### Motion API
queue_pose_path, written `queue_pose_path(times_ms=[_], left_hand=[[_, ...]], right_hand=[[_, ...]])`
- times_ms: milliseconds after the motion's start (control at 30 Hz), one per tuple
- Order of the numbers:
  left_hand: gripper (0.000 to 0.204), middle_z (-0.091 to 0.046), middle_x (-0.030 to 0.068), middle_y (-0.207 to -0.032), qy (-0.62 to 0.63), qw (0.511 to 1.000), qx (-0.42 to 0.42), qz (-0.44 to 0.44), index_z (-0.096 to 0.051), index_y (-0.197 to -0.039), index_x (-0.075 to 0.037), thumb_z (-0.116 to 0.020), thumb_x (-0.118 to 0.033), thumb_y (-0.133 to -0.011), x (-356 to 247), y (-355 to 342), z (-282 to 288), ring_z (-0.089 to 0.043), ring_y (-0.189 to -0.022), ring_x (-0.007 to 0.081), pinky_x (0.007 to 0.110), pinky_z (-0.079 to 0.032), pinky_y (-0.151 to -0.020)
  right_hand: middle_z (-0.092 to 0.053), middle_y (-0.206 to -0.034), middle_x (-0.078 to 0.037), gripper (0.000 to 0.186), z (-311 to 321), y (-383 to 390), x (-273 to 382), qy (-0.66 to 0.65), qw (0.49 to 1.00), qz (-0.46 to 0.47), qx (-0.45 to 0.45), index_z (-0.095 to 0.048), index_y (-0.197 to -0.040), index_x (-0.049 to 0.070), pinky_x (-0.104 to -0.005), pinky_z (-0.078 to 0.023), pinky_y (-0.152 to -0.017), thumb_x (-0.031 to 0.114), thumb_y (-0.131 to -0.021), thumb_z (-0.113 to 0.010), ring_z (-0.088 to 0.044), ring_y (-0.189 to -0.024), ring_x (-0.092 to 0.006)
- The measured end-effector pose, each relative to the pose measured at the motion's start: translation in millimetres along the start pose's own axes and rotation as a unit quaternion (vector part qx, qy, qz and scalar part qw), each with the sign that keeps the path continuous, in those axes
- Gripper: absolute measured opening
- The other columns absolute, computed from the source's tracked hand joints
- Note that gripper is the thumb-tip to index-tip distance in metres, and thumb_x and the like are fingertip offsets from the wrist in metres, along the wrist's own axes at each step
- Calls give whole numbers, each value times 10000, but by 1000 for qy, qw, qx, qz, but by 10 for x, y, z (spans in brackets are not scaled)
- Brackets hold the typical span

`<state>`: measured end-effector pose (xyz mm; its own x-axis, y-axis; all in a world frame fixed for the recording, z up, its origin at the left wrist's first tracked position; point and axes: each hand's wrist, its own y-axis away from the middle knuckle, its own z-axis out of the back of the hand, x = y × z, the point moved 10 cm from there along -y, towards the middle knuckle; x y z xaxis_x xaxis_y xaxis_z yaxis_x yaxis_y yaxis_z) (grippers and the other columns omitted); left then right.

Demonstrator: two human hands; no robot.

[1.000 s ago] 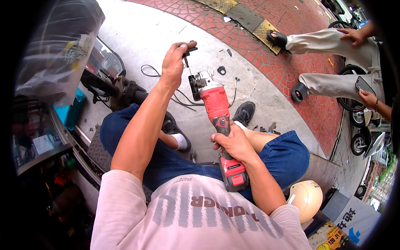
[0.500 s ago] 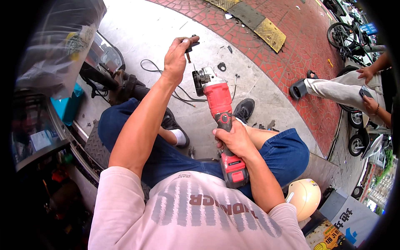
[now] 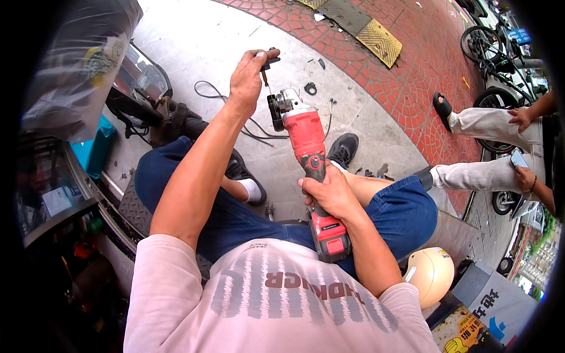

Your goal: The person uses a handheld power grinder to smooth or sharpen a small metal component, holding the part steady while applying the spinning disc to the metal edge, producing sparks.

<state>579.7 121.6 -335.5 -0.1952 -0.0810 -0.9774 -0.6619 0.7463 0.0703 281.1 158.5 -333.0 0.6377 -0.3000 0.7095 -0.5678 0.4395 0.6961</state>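
My right hand (image 3: 329,191) is wrapped round the grip of a red and black cordless angle grinder (image 3: 306,132), its battery end close to my shirt. At the grinder's far end, the dark wheel and guard (image 3: 275,113) stand on edge. Just beyond them my left hand (image 3: 245,81) pinches a small black part (image 3: 271,61) between thumb and fingers. A thin brownish pin (image 3: 265,78) points down from that part, its lower end very near the wheel's upper edge. Whether the two touch, I cannot tell.
Between my shoes and beyond lie a black cable (image 3: 250,136), a black ring-shaped piece (image 3: 310,89) and scattered bits. A cream helmet (image 3: 431,276) sits by my right elbow. At right stands a person in pale trousers (image 3: 477,176) holding a phone. A teal box (image 3: 94,147) is at left.
The gap between the wheel and the pin has narrowed slightly. At right, the person has stepped, their legs now apart. Both my hands keep their holds.
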Motion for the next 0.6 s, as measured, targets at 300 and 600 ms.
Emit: queue_pose_path(times_ms=[300, 600], left_hand=[[376, -726, 89, -1351, -3, 1000, -12, 17, -617, -1287, -20, -453, -312, -1116, 52, -3, 30, -601, -1223, 149, 330, -394, -996], [365, -739, 88, -1323, 22, 999, -21, 11, -645, -1274, -21, -441, -287, -1128, 27, -3, 35, -587, -1056, 112, 291, -378, -877]], right_hand=[[-635, -811, -24, 400, -4, 1, -7, -1, 1000, 2, -3, -529, -1241, 22, -290, -528, -548, 169, -928, -731, -639, -613, -114], [-626, -800, -19, 395, 1, -10, -27, 2, 1000, 1, -1, -528, -1231, 28, -288, -524, -548, 181, -929, -732, -634, -612, -113]])
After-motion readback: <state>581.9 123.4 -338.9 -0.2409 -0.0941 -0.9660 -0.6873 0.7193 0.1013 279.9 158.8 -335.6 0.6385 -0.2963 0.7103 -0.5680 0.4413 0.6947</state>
